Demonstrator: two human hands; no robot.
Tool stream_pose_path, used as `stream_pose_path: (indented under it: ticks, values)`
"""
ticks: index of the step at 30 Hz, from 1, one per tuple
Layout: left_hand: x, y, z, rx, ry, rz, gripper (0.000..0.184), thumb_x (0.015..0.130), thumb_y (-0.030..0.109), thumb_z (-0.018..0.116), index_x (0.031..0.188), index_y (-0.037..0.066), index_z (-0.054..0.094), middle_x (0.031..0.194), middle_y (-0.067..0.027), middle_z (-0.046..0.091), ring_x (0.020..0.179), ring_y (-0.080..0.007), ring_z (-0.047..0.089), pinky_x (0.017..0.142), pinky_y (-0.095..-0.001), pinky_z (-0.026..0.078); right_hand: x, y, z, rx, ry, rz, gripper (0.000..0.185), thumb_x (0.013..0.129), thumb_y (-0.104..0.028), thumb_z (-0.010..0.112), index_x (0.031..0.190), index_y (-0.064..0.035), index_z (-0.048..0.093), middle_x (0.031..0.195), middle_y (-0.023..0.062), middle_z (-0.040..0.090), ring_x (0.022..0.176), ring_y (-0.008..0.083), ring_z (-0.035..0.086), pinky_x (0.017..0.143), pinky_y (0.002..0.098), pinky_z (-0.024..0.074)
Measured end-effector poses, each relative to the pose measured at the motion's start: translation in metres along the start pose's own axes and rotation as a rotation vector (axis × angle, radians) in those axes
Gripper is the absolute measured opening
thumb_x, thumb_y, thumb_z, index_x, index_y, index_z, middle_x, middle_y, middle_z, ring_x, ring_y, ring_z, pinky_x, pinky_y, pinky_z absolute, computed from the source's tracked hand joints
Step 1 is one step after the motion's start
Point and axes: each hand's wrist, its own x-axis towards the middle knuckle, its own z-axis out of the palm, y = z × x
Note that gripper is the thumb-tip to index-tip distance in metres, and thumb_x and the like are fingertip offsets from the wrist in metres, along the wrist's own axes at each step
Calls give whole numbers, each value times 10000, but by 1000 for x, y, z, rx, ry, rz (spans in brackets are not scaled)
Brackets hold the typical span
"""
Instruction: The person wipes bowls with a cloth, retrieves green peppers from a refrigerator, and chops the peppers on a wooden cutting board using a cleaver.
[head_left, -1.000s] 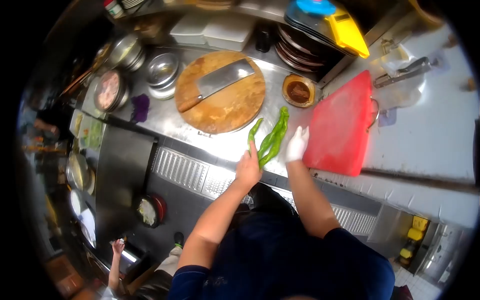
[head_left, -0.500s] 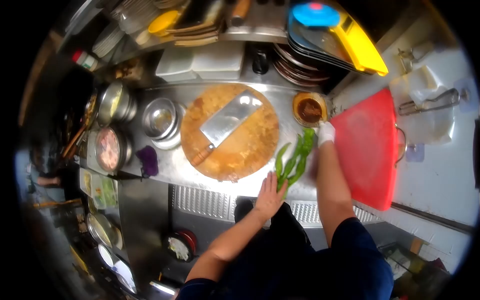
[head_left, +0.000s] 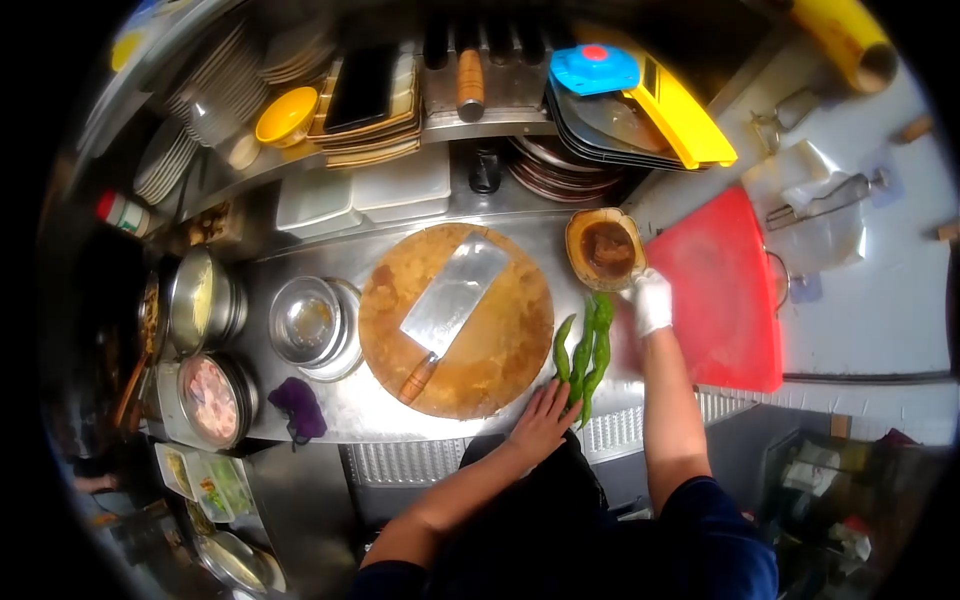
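Observation:
My bare left hand (head_left: 541,421) lies at the counter's front edge with its fingers stretched out, fingertips at the lower ends of several long green peppers (head_left: 598,345). The peppers lie lengthwise, right of a round wooden chopping block (head_left: 510,360). My right hand (head_left: 653,302), in a white glove, has its fingers closed at the lower right rim of a brown bowl (head_left: 577,238) holding dark sauce; part of its grip is hidden. On the block rests a cleaver (head_left: 455,292), its wooden handle pointing toward me.
A red cutting board (head_left: 710,300) leans at the right wall. Left of the block are metal bowls (head_left: 311,322), a purple cloth (head_left: 297,408) and a pan of pale meat (head_left: 212,398). White trays (head_left: 402,186) stand behind; a shelf above carries plates and a yellow slicer (head_left: 680,115).
The view has tilted up, so the counter sits lower in the picture. My left hand stays by the pepper ends and my right hand by the bowl; the cleaver has not moved on the block.

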Motion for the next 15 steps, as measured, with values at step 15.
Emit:
stream_pose_path:
  ticks: [15]
  values:
    - [-123,-21,-121,-198,521,-113,635,899,168,761,1445,-52,525,1515,-327,444,1464,-512,387,1188,-564,398,-91,-44,144,50,-341,26,132,998,-22,612,879,-44,560,886,66,596,746,179,680,743,319,664]
